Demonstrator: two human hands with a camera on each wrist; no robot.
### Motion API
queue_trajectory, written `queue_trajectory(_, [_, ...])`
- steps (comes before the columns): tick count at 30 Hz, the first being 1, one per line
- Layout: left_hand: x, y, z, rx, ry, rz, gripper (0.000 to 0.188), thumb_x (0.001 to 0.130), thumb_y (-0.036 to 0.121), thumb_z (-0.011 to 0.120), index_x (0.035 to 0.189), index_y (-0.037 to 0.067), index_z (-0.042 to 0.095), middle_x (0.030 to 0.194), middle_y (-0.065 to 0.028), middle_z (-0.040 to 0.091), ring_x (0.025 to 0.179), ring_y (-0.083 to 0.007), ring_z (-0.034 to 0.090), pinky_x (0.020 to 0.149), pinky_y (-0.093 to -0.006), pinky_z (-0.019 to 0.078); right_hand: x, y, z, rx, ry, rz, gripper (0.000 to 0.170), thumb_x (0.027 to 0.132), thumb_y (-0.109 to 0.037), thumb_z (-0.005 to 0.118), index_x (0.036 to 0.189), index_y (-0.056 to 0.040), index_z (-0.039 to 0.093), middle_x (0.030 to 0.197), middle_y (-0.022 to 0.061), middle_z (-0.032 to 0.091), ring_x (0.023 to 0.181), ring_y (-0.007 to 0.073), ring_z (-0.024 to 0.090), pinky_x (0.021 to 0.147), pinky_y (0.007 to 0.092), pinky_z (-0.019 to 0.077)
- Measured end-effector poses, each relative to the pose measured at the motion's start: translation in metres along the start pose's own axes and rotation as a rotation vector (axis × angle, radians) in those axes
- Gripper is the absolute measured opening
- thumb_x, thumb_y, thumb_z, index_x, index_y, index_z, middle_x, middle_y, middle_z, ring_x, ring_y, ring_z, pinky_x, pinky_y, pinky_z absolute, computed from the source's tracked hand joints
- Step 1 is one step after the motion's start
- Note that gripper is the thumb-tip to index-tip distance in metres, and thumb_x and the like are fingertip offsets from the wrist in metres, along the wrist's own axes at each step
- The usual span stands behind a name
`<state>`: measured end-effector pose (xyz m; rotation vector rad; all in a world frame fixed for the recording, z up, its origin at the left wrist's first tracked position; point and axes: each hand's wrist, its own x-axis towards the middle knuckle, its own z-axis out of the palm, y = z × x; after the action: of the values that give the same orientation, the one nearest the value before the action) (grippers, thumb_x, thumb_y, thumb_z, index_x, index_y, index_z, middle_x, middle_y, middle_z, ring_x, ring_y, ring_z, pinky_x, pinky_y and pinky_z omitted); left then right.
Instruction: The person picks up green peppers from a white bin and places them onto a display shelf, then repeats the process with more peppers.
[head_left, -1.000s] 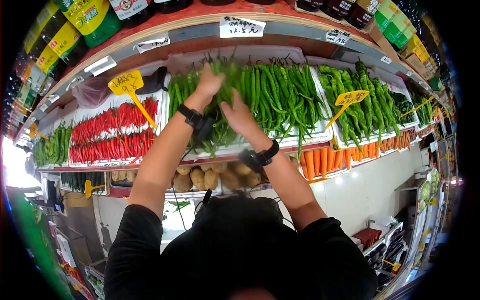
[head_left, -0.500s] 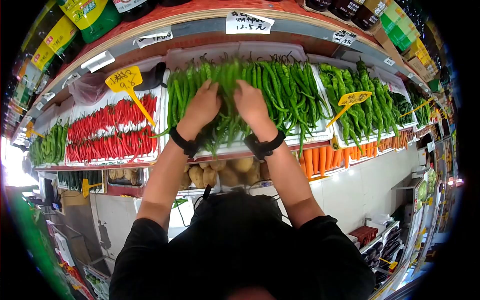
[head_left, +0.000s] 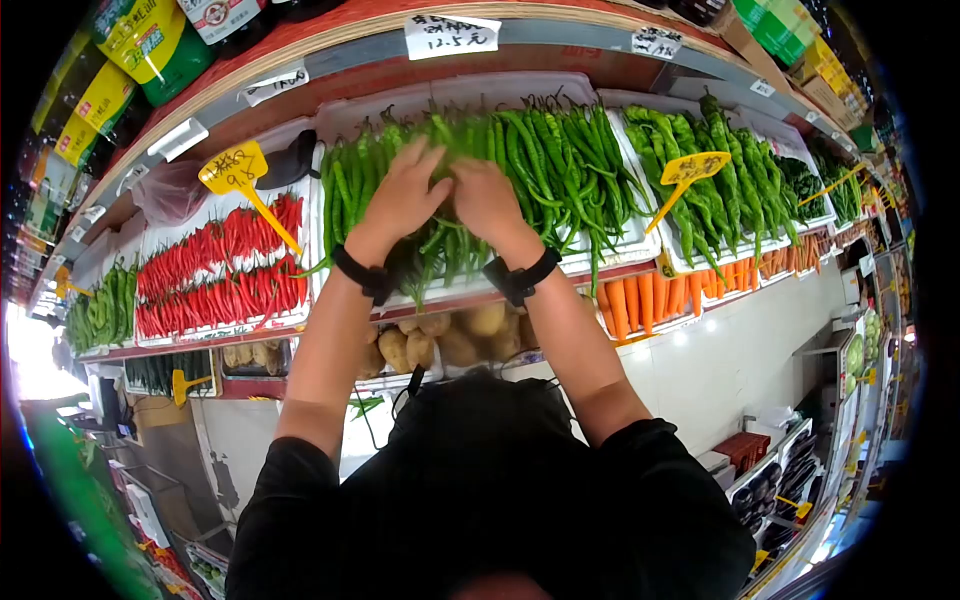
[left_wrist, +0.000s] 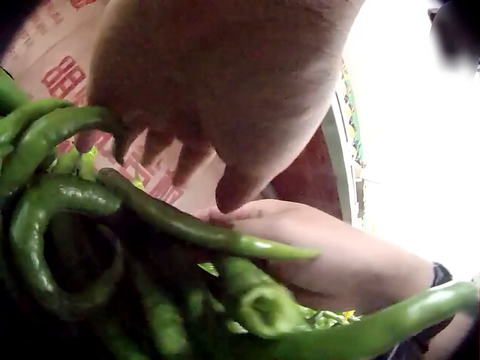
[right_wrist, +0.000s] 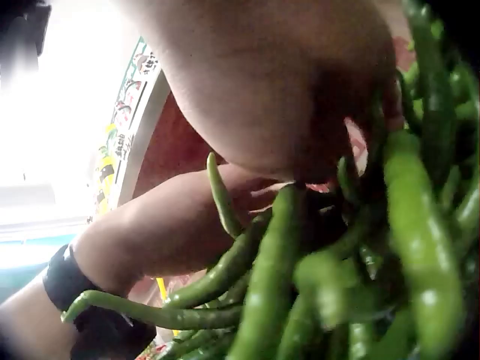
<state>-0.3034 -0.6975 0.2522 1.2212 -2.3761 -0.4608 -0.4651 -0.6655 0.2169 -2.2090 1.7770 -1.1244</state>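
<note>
Long green chili peppers (head_left: pixel 565 165) lie in rows, heaped in a white foam tray (head_left: pixel 455 95). Over the left half of the heap is my left hand (head_left: pixel 402 192), its fingers spread and pointing toward the back. In the left wrist view, the left hand's fingers (left_wrist: pixel 191 161) show apart above curved chilies (left_wrist: pixel 67 199), holding nothing visible. My right hand (head_left: pixel 487 200) is close beside it, fingers angled toward the left hand over the same chilies. Chilies (right_wrist: pixel 266 270) in front partly hide the right fingertips in the right wrist view. Both wrists wear black straps.
Red chilies (head_left: pixel 220 265) fill a tray to the left, beside a yellow price sign (head_left: pixel 233 167). Larger green peppers (head_left: pixel 690 180) lie to the right. Carrots (head_left: pixel 650 300) and potatoes (head_left: pixel 405 345) sit on the lower level. Bottles stand on the shelf (head_left: pixel 330 50) above.
The left hand first drew back from the far edge of the chilies, then its fingers spread. Both hands have come side by side over the heap. The right hand has shifted slightly left.
</note>
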Motion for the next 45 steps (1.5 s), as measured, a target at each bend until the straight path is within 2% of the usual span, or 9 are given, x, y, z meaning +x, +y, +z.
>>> queue_trajectory(2, [0.005,-0.003,0.006,0.146,-0.184,-0.005,0.057,0.094,0.035,0.05,0.144,0.009,0.038,0.153,-0.0198,0.025,0.143,-0.0374,0.018,0.114,-0.0425,0.0232,-0.001,-0.004,-0.007,-0.019,-0.099,-0.007,0.023,0.081,-0.006,0.056,0.101,-0.0037,0.066,0.116,0.0106,0.062,0.107,0.0315,0.055,0.087,0.0436,0.046])
queue_trajectory(6, [0.003,-0.005,0.007,0.12,-0.163,0.008,0.057,0.095,0.035,0.051,0.142,0.005,0.04,0.154,-0.0191,0.024,0.143,-0.0391,0.016,0.114,-0.0425,0.0228,-0.012,0.007,-0.012,0.074,0.013,-0.185,0.025,0.081,-0.002,0.055,0.103,-0.0027,0.065,0.112,0.0115,0.063,0.103,0.0318,0.057,0.086,0.0439,0.0462])
queue_trajectory(10, [-0.012,0.012,-0.022,-0.032,0.025,0.022,0.054,0.095,0.036,0.05,0.131,-0.004,0.048,0.135,-0.0254,0.048,0.128,-0.0373,0.044,0.107,-0.0401,0.0351,-0.051,-0.015,-0.073,0.306,0.114,-0.164,0.026,0.082,0.006,0.051,0.105,0.0026,0.063,0.105,0.0169,0.065,0.1,0.0338,0.06,0.088,0.0404,0.048])
queue_trajectory(13, [-0.046,0.034,-0.046,-0.194,0.215,-0.011,0.035,0.096,0.022,0.052,0.12,-0.003,0.058,0.117,-0.0224,0.062,0.109,-0.0347,0.06,0.094,-0.0358,0.0456,-0.1,-0.017,-0.122,0.482,0.032,0.005,0.019,0.086,0.001,0.057,0.103,0.0031,0.066,0.093,0.0147,0.069,0.083,0.0257,0.067,0.074,0.0334,0.052])
queue_trajectory(17, [-0.11,0.046,-0.049,-0.446,0.39,-0.224,0.019,0.095,0.006,0.053,0.108,-0.004,0.064,0.093,-0.0082,0.069,0.087,-0.0112,0.063,0.078,-0.0236,0.0486,-0.173,0.008,-0.176,0.414,0.009,0.241,0.007,0.083,0.001,0.064,0.085,0.0025,0.07,0.073,0.0083,0.07,0.066,0.0127,0.066,0.059,0.0236,0.0475])
queue_trajectory(19, [-0.141,0.035,-0.032,-0.565,0.455,-0.326,0.017,0.095,0.006,0.054,0.105,-0.003,0.065,0.089,-0.0057,0.067,0.083,-0.0092,0.06,0.075,-0.0223,0.0479,-0.215,0.036,-0.179,0.674,0.072,0.42,0.027,0.093,-0.004,0.051,0.07,0.0027,0.063,0.065,0.0062,0.062,0.058,0.0111,0.057,0.055,0.0241,0.0447])
queue_trajectory(24, [-0.192,0.043,-0.002,-0.382,0.444,-0.501,0.016,0.094,0.009,0.058,0.101,-0.003,0.066,0.083,-0.0033,0.065,0.076,-0.0074,0.058,0.07,-0.0211,0.0465,-0.27,0.089,-0.162,0.65,0.045,0.692,0.027,0.099,-0.015,0.044,0.09,0.0019,0.062,0.064,0.003,0.056,0.062,0.0105,0.053,0.062,0.0252,0.0434])
queue_trajectory(33, [-0.256,0.09,0.004,-0.303,0.349,-0.684,0.015,0.09,0.009,0.061,0.097,-0.004,0.065,0.082,-0.0063,0.067,0.078,-0.01,0.062,0.07,-0.0234,0.0484,-0.245,0.075,-0.127,0.62,-0.53,0.19,0.016,0.091,-0.014,0.056,0.1,-0.0029,0.063,0.08,0.0153,0.065,0.074,0.0307,0.064,0.066,0.0379,0.0502])
queue_trajectory(45, [-0.392,0.111,-0.016,-0.353,0.641,-0.811,0.014,0.092,0.007,0.057,0.099,-0.003,0.064,0.086,-0.0072,0.066,0.08,-0.012,0.062,0.074,-0.0249,0.048,-0.237,-0.03,-0.124,0.574,-0.521,-0.265,0.014,0.084,-0.009,0.06,0.097,-0.0066,0.065,0.082,0.0142,0.065,0.076,0.0334,0.062,0.067,0.0418,0.0494])
